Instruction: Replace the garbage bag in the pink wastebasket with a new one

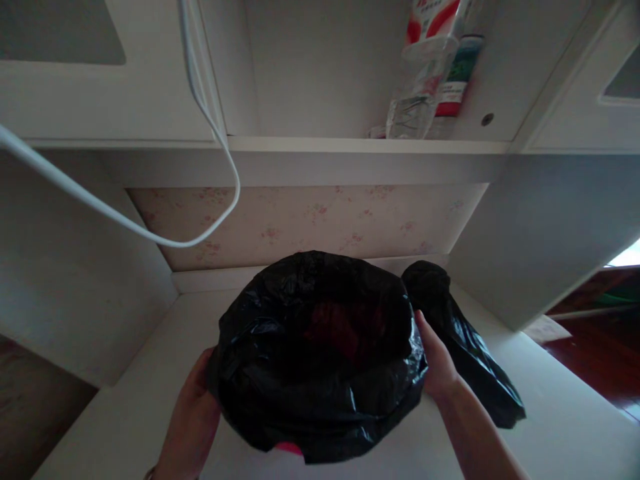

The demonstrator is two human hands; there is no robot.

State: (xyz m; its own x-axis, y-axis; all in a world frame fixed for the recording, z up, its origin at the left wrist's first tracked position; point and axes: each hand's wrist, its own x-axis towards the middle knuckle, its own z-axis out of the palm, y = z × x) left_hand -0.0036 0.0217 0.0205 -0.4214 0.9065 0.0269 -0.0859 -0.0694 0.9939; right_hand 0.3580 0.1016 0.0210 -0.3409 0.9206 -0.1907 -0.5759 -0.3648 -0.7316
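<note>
Both left hand [193,410] and right hand [436,360] have fingers clamped on opposite sides of a black bag [325,407] lining a pink container [289,448] over the white table [560,413]; a black plastic bundle [475,353] lies beside the container.

Dim overall, small glints on opened black bag [330,417], deep shadow inside it, bright glare [630,257] far right of it

The black bag [320,400] hides the pink container [289,449] (nearly all).
</note>
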